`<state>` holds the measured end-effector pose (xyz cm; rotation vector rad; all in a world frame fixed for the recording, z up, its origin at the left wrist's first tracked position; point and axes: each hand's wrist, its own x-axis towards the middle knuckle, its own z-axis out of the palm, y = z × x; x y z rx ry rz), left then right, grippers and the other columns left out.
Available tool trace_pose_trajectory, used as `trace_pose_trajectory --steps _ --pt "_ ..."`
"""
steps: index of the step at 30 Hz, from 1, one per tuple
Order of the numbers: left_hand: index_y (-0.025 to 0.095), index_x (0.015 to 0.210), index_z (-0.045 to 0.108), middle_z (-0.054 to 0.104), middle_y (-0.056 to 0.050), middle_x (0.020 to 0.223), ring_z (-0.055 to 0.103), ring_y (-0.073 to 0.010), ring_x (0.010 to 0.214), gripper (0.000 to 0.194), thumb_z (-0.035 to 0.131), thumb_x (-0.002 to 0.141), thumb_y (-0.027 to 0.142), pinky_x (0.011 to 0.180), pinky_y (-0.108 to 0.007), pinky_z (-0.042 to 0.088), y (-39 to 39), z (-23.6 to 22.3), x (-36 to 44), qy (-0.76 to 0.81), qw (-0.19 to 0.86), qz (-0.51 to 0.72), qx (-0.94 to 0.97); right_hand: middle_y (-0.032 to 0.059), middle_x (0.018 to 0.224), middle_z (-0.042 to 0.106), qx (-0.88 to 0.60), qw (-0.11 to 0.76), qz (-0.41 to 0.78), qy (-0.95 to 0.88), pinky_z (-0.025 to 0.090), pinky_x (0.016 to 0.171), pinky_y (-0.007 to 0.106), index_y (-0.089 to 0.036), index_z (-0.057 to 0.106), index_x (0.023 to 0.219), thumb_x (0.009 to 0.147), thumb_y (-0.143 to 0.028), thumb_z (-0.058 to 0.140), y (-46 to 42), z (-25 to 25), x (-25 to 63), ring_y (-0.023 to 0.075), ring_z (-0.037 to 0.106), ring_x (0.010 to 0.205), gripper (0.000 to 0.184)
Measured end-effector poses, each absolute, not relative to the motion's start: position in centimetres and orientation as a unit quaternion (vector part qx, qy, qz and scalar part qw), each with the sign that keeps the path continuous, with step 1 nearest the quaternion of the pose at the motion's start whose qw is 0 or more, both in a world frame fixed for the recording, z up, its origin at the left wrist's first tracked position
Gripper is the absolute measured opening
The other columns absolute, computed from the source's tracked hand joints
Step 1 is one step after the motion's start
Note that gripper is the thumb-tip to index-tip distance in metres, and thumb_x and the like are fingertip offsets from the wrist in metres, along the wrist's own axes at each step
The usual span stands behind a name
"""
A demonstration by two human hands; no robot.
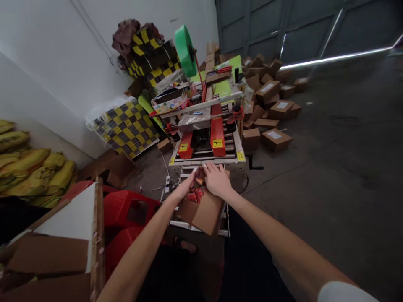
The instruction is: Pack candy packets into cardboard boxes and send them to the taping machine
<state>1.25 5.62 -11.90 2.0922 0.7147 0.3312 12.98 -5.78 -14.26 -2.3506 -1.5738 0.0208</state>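
An unsealed cardboard box sits on the rollers in front of me, with small red packets showing inside it. My left hand reaches over the box's left side, its fingers stretched toward the far end; some of them are hidden. My right hand lies on the box's far right part with fingers extended forward. The fingertips of both hands come close together at the far edge. Just beyond them stands a carton sealing machine with red side guides and a roller bed.
A green tape roll is mounted above the machine. Many closed cartons lie heaped on the floor at the right. Red plastic stools and a white-topped table with cardboard stand at the left. Yellow sacks lie beyond.
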Motion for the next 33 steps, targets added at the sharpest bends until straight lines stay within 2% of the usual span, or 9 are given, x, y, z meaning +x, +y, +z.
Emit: trace_pose_trajectory --steps 4,9,12,16,19,25,29,31,33 --pt "0.015 0.145 0.032 0.017 -0.010 0.157 0.020 -0.0228 0.144 0.055 0.026 0.095 0.036 0.116 -0.043 0.021 1.9 -13.4 0.9 0.253 0.323 0.027 0.911 0.0206 0.149 0.031 -0.841 0.210 -0.015 -0.499 0.021 0.113 0.050 0.001 0.038 0.139 0.087 -0.016 0.034 -5.4 -14.6 13.1 0.0299 0.029 0.138 0.055" --pt "0.029 0.145 0.031 0.016 -0.003 0.158 0.032 -0.0329 0.136 0.051 0.030 0.095 0.036 0.105 -0.051 0.037 0.1 -12.6 0.9 0.309 0.166 -0.007 0.936 0.0163 0.141 0.045 -0.826 0.392 -0.046 -0.402 0.029 0.110 0.047 -0.004 0.042 0.136 0.082 -0.012 0.032 -5.1 -15.4 13.8 0.0263 0.039 0.131 0.055" --pt "0.030 0.147 0.027 0.009 -0.004 0.159 0.030 -0.0344 0.137 0.052 0.029 0.095 0.037 0.105 -0.054 0.034 1.2 -12.2 1.2 0.306 0.200 -0.049 0.930 0.0157 0.132 0.053 -0.758 0.537 -0.048 -0.367 0.034 0.109 0.042 -0.007 0.049 0.128 0.083 -0.018 0.033 -5.2 -16.3 14.2 0.0223 0.046 0.124 0.049" --pt "0.022 0.148 0.025 0.004 -0.011 0.159 0.013 -0.0260 0.145 0.058 0.036 0.094 0.040 0.114 -0.048 0.019 3.6 -12.6 1.2 0.265 0.298 -0.080 0.913 0.0137 0.128 0.056 -0.674 0.686 0.019 -0.274 0.035 0.109 0.043 -0.013 0.053 0.123 0.083 -0.029 0.039 -5.7 -17.8 14.4 0.0209 0.050 0.121 0.045" --pt "0.021 0.147 0.027 0.004 -0.012 0.159 0.019 -0.0278 0.144 0.061 0.042 0.092 0.042 0.115 -0.045 0.020 3.6 -13.1 1.1 0.257 0.289 -0.049 0.921 0.0122 0.131 0.054 -0.620 0.750 0.079 -0.216 0.033 0.110 0.044 -0.015 0.051 0.125 0.083 -0.033 0.041 -6.1 -18.4 14.5 0.0206 0.049 0.124 0.047" --pt "0.033 0.147 0.027 0.005 -0.003 0.160 0.040 -0.0395 0.130 0.057 0.039 0.092 0.043 0.102 -0.057 0.037 1.9 -12.8 1.3 0.308 0.193 -0.052 0.930 0.0133 0.143 0.042 -0.678 0.690 0.100 -0.233 0.024 0.115 0.046 -0.015 0.045 0.134 0.087 -0.042 0.041 -8.5 -17.9 11.7 0.0223 0.036 0.135 0.055" --pt "0.022 0.146 0.030 0.005 -0.009 0.159 0.029 -0.0310 0.139 0.058 0.042 0.092 0.035 0.112 -0.045 0.028 4.8 -13.3 1.1 0.273 0.261 -0.036 0.925 0.0125 0.151 0.030 -0.704 0.643 0.124 -0.273 0.019 0.116 0.048 -0.017 0.041 0.138 0.088 -0.048 0.041 -9.9 -18.3 8.0 0.0240 0.023 0.142 0.059" --pt "0.017 0.146 0.029 0.008 -0.012 0.159 0.020 -0.0245 0.144 0.059 0.044 0.090 0.030 0.115 -0.037 0.023 6.0 -13.6 0.8 0.278 0.293 -0.021 0.915 0.0124 0.151 0.028 -0.687 0.656 0.166 -0.265 0.021 0.116 0.047 -0.017 0.035 0.141 0.089 -0.049 0.038 -9.8 -18.6 7.0 0.0232 0.024 0.141 0.062" --pt "0.019 0.147 0.029 0.010 -0.012 0.158 0.020 -0.0244 0.144 0.060 0.045 0.090 0.030 0.115 -0.038 0.024 5.9 -13.6 0.7 0.316 0.289 -0.007 0.904 0.0131 0.151 0.028 -0.681 0.658 0.188 -0.262 0.021 0.116 0.047 -0.016 0.031 0.143 0.090 -0.049 0.035 -9.4 -18.8 6.6 0.0226 0.025 0.141 0.063"
